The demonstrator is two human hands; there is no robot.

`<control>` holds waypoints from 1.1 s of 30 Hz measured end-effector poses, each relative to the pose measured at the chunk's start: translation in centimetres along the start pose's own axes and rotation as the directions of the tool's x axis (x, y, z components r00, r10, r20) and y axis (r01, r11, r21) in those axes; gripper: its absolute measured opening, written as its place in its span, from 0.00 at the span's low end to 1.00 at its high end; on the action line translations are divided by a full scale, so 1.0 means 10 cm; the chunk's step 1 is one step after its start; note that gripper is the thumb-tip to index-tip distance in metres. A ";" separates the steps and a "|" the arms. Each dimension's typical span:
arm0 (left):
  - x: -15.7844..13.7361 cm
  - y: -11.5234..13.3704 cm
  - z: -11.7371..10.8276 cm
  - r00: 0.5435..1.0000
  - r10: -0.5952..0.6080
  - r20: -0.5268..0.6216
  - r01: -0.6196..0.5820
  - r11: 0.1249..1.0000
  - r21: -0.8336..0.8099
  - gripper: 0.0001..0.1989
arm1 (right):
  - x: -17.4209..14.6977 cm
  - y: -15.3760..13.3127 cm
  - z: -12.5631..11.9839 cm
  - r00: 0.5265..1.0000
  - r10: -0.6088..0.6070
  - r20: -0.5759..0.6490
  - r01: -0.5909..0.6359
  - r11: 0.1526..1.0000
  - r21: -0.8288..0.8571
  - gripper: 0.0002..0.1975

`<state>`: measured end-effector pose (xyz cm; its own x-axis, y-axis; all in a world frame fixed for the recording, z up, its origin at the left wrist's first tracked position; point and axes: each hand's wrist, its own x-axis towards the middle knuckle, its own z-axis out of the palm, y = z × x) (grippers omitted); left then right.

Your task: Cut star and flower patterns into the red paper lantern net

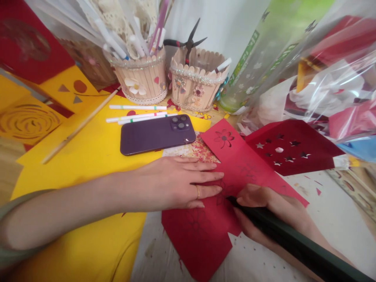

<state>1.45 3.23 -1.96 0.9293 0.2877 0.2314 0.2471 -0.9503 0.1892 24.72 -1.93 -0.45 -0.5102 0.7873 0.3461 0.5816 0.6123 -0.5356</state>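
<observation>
A red paper cutout shaped like an unfolded box (205, 250) lies in front of me, with flower outlines drawn on it and one flower cut through its upper panel. My left hand (188, 180) rests flat on this paper, fingers stretched out and a ring on one of them. Closed around a long dark pen-shaped tool (276, 225), my right hand (264, 207) leans on the paper's right side. The tool's tip is at a drawn flower near the middle, close to my left fingertips; whether it is a blade or a nib I cannot tell.
Yellow paper (88, 176) spreads on the left, with a wooden stick (82, 123) and a purple phone (149, 135) on it. White markers (138, 107) lie behind. Two stick-built holders (141, 78) stand at the back, pliers (189, 43) in one. A dark red star-cut piece (282, 135) sits right.
</observation>
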 end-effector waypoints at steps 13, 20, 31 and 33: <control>0.00 0.00 0.00 1.000 0.000 -0.023 0.000 1.000 -0.002 0.18 | 0.02 0.01 -0.02 0.999 -0.015 0.036 0.014 0.999 0.045 0.13; -0.01 0.00 0.00 1.000 0.003 -0.011 -0.003 1.000 -0.016 0.18 | -0.04 -0.01 -0.03 0.998 0.063 0.008 -0.063 0.997 0.040 0.11; 0.00 0.00 -0.04 0.999 0.007 0.032 -0.007 1.000 -0.003 0.19 | -0.04 0.01 0.00 0.997 0.076 0.009 -0.076 0.997 0.013 0.08; 0.01 0.00 -0.05 1.000 0.011 0.027 -0.011 1.000 0.004 0.18 | -0.04 0.01 0.00 0.998 0.070 0.011 -0.070 0.997 0.014 0.08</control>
<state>1.36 3.30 -1.46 0.9392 0.2736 0.2073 0.2376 -0.9540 0.1826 24.96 -2.16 -0.61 -0.4754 0.8273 0.2993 0.6071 0.5547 -0.5690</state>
